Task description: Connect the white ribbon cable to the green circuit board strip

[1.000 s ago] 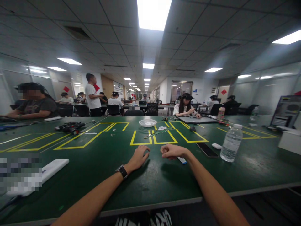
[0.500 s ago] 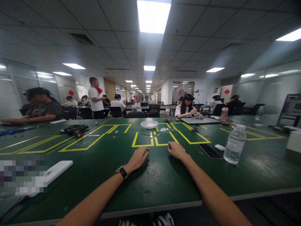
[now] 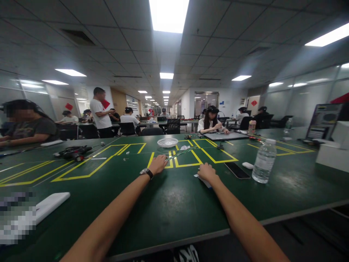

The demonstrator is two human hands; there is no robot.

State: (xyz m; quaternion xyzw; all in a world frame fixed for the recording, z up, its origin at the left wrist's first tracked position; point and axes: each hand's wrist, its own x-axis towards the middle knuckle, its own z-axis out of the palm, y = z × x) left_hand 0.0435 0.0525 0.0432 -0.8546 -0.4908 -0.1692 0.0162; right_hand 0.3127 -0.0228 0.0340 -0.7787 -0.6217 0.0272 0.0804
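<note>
My left hand (image 3: 158,164), with a watch (image 3: 146,172) at the wrist, reaches forward over the yellow tape lines. Its fingers look loosely apart and meet the near end of a thin clear-green strip (image 3: 181,154) on the table; whether they touch it I cannot tell. Farther right, my right hand (image 3: 207,171) lies low over a flat white piece with a blue edge (image 3: 205,182). The back of the hand covers most of that piece and hides the fingertips. Beyond the strip sits a round clear plastic dish (image 3: 167,142), with a crumpled white scrap (image 3: 185,147) nearby.
Right of my right hand are a black phone (image 3: 236,170), a small white case (image 3: 248,165) and a water bottle (image 3: 264,161). A white power bank (image 3: 51,205) lies left. Dark tools (image 3: 73,153) lie farther back. A person (image 3: 211,122) works across the green table (image 3: 169,214).
My left hand has moved forward to the near end of the strip. My right hand has lowered onto the white piece. The view has shifted slightly.
</note>
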